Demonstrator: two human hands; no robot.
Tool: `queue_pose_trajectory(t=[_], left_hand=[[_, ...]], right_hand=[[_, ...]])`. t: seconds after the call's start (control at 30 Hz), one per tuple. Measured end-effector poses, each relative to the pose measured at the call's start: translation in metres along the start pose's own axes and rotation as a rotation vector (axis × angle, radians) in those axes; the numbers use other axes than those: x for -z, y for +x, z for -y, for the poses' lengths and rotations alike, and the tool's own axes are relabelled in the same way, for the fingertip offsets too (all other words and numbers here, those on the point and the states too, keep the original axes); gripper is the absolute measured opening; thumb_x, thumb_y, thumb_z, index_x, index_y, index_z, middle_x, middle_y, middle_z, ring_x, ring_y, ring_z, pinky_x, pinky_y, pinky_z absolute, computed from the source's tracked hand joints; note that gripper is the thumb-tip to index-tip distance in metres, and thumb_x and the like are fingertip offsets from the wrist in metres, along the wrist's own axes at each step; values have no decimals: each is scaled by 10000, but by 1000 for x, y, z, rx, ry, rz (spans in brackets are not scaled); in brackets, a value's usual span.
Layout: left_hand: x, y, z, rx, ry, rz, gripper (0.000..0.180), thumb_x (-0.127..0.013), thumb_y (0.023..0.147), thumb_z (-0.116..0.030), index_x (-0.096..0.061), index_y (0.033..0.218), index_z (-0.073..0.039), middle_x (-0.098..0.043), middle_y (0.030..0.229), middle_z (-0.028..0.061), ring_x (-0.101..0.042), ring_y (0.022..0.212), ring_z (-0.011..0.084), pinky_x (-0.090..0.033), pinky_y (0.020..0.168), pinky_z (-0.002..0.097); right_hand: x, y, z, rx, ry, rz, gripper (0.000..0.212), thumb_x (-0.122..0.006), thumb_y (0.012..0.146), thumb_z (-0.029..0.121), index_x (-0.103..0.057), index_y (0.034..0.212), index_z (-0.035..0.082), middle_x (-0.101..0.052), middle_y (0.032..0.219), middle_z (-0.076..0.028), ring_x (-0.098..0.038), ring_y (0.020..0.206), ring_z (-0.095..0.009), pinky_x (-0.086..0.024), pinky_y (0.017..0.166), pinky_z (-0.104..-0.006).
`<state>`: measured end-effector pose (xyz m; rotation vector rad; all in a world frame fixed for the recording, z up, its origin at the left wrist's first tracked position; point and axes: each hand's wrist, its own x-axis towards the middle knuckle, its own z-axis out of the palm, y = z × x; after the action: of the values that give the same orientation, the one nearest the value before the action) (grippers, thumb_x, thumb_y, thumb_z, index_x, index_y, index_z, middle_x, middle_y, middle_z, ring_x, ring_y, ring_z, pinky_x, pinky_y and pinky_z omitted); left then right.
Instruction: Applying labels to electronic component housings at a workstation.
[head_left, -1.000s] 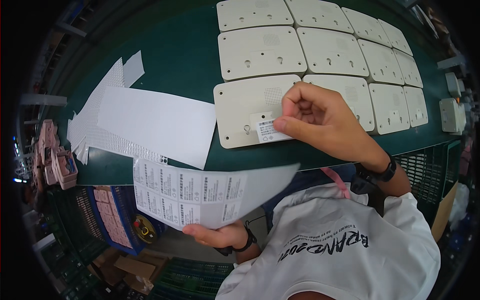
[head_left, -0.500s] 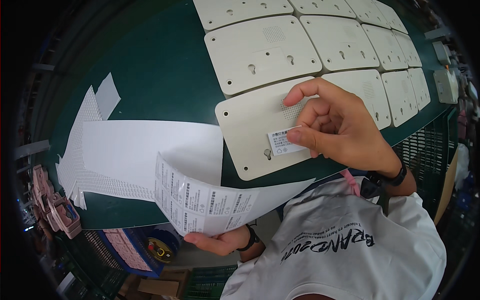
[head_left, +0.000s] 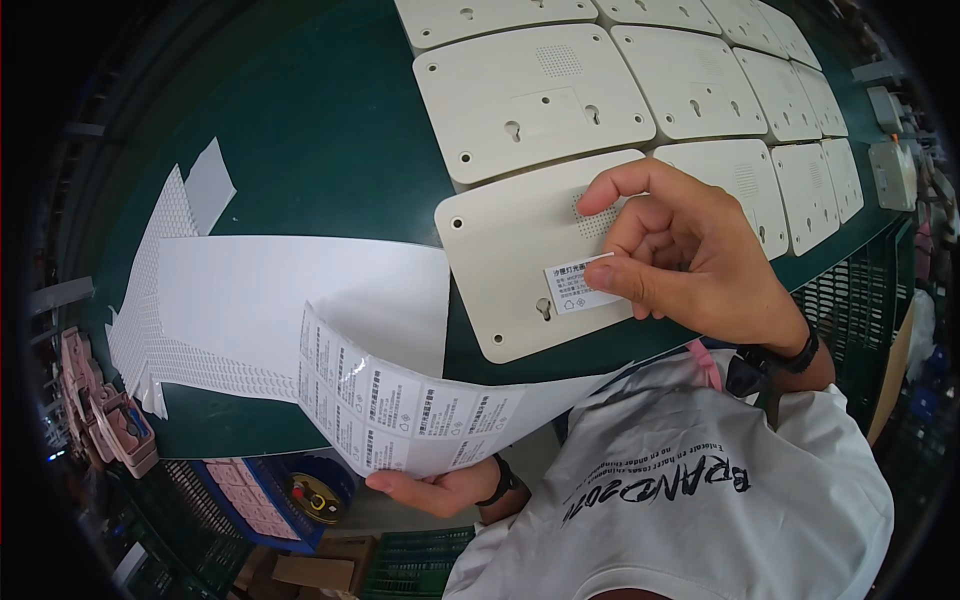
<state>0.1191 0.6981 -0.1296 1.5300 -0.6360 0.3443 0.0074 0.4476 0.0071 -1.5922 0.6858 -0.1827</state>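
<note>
Left hand [head_left: 448,490]: my nearer one, thumb on top, gripping the lower edge of a curling glossy white sheet of printed labels [head_left: 425,420]; its far end rises leftward, its plain tail reaches below my other hand.
Right hand [head_left: 690,260]: pinching the right end of a small white rectangular paper label [head_left: 575,292] between thumb and curled fingers, index raised.
Finger gap: my index now stands farther from my thumb than a second ago, and my label sheet overlaps more of a blank white paper sheet [head_left: 270,280] left of me. I judge the label is being lined up, not smoothed down; whether it touches below, I cannot tell.
Cream panel: a rounded rectangular cream plastic panel [head_left: 510,240] lies beneath my right hand, the label over its near part, a keyhole slot [head_left: 543,309] just at the label's left edge.
Beyond: past my right hand, rows of matching cream plastic panels [head_left: 700,95] sit on the dark green tabletop [head_left: 310,140]; none I can see fully bears a label.
</note>
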Motion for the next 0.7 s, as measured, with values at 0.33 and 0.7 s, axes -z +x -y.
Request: queue_pose_trajectory(t=[0.33,0.7], left_hand=[[-17,13,-29,560,-197,-309,640,-366,1083,-459,-436,1453,59,-462,1488,243,-530,1297,280,-483,1030,426],[-18,17,-30,544,-144,-277,687,-372,1064,-520,-468,1422,58,-484,1475,220,-543,1293,255,-499,1013,394]], right_hand=[[-1,0,2,-11,-8,-5,374,-721,900,-27,-547,1231,-25,-640,762,-30,-593,608,-37,-452,529,-168],[0,0,0,14,-5,13,363,-713,911,-16,-550,1235,-35,-642,766,-30,-602,607,-40,-458,527,-170]])
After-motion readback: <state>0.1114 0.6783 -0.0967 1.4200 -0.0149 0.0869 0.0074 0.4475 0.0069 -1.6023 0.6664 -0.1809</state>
